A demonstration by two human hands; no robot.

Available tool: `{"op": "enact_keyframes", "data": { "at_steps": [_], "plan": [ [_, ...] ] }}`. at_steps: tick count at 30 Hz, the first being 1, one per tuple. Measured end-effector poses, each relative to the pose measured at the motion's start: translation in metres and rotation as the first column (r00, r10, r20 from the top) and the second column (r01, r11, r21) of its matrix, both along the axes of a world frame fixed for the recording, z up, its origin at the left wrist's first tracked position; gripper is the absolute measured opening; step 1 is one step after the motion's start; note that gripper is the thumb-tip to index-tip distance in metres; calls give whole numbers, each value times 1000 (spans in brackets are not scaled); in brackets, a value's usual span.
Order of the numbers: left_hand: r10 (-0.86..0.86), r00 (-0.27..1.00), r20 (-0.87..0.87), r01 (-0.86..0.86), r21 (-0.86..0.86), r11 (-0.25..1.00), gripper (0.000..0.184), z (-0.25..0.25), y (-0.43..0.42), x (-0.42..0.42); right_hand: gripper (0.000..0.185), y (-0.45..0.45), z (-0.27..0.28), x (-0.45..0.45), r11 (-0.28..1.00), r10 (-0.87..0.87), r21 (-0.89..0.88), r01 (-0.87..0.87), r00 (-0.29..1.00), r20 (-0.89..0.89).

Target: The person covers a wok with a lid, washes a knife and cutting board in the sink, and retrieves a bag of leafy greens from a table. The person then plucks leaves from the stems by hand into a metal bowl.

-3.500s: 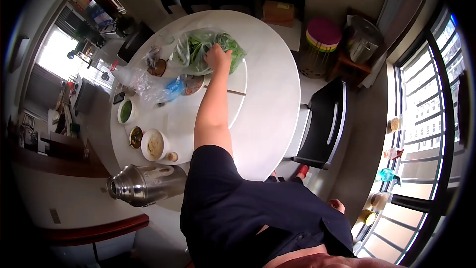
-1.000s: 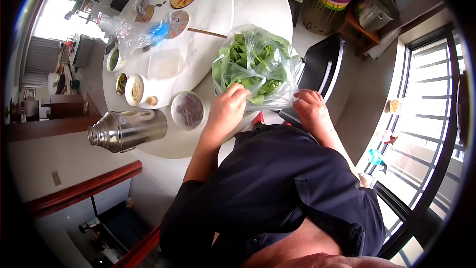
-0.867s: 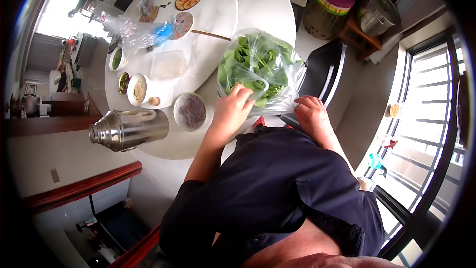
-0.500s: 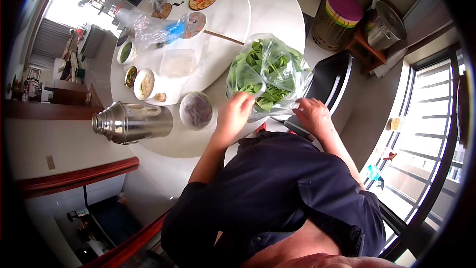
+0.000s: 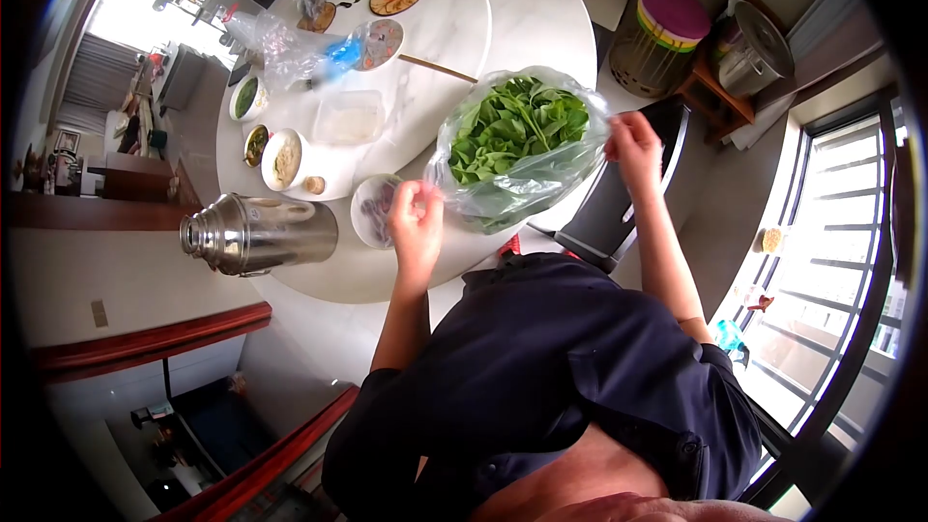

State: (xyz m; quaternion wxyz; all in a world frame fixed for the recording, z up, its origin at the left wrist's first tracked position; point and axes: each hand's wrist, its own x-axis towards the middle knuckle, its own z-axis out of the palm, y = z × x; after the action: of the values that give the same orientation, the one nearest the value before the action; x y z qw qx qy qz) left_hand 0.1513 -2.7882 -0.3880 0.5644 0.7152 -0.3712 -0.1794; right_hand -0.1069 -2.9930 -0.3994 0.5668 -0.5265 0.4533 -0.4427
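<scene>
A clear plastic bag [image 5: 522, 198] full of green leafy vegetables [image 5: 517, 126] rests at the near right edge of the round table, its mouth spread wide. My left hand [image 5: 416, 217] pinches the bag's rim at its left side. At the right side, my right hand [image 5: 633, 147] grips the opposite rim, fingers closed on the plastic. Just behind my left hand stands a round bowl [image 5: 372, 211] with dark contents under what looks like plastic, partly covered by the hand.
A steel thermos flask [image 5: 261, 234] lies along the table's left edge. Bowls of food, such as a white bowl [image 5: 282, 159], a clear plastic box [image 5: 350, 118], a chopstick-like stick [image 5: 437, 69] and crumpled plastic bags [image 5: 290, 50] are farther back. A black chair [image 5: 611, 217] stands at right.
My hands have moved apart, left hand to the left and right hand up and right. The bag's mouth has opened wide, uncovering the leaves.
</scene>
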Motion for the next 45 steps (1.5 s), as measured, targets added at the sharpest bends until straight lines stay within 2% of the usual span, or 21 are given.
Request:
{"op": "enact_keyframes", "data": {
  "at_steps": [3,6,7,10,12,14,15,18,23,27,30,32,36,37,39,40,41,42,43,44,45],
  "plan": [
    [118,988,100,-116,-28,993,28,36,-8,-12,11,-2,15,-21,992,-82,113,63,981,173],
    [210,813,543,-11,-345,938,35,71,-30,-24,11,9,19,-26,997,-30,68,19,987,157],
    [183,700,691,93,-341,935,33,83,-38,-26,11,14,18,-25,998,18,52,-26,986,163],
    [-354,643,679,533,-65,844,23,95,-79,-43,9,28,24,-23,995,82,44,-90,985,154],
    [-737,413,535,678,360,641,25,88,-115,-56,10,34,28,-23,996,78,31,-84,984,160],
    [-809,213,548,712,480,513,34,48,-149,-61,10,40,37,-27,997,68,18,-71,987,148],
    [-785,59,617,580,619,530,47,27,-158,-66,11,43,42,-30,998,52,18,-55,988,142],
    [-718,-127,685,573,641,511,46,-21,-171,-67,12,54,54,-43,1000,19,-2,-18,994,110],
    [-773,-3,634,555,644,527,40,-47,-179,-53,10,72,49,-61,1000,-10,-9,11,989,150],
    [-914,88,396,621,695,361,86,-15,-177,-33,9,82,48,-64,1000,-14,3,13,993,117],
    [-904,229,361,713,571,408,74,2,-171,-19,9,84,56,-62,1000,-2,-15,4,993,114],
    [-860,257,441,755,464,463,43,0,-171,-9,9,85,59,-58,1000,14,-22,-12,994,111],
    [-754,192,628,801,344,490,7,31,-161,-40,9,84,67,-46,997,59,-54,-53,992,111],
    [-706,114,699,803,354,479,4,28,-161,-52,9,84,70,-43,996,68,-67,-61,993,95],
    [-739,-145,658,796,521,308,8,16,-162,-79,10,82,78,-34,990,104,-98,-96,992,70],
    [-613,-195,765,805,482,345,10,17,-158,-96,10,82,85,-28,983,140,-129,-132,989,56],
    [-748,-46,662,931,301,209,14,-1,-160,-104,9,82,88,-22,974,178,-155,-167,982,61],
    [-969,34,245,966,241,94,12,27,-146,-107,9,81,91,-15,962,215,-184,-200,974,66],
    [-967,139,-211,987,107,119,10,56,-131,-109,9,83,95,-8,956,247,-179,-233,967,60],
    [-971,123,-204,984,-100,145,15,55,-124,-111,9,84,98,-3,947,277,-178,-266,960,40],
    [-975,145,-166,988,-31,152,14,40,-120,-108,9,87,99,1,946,296,-153,-287,954,40]
  ]
}}
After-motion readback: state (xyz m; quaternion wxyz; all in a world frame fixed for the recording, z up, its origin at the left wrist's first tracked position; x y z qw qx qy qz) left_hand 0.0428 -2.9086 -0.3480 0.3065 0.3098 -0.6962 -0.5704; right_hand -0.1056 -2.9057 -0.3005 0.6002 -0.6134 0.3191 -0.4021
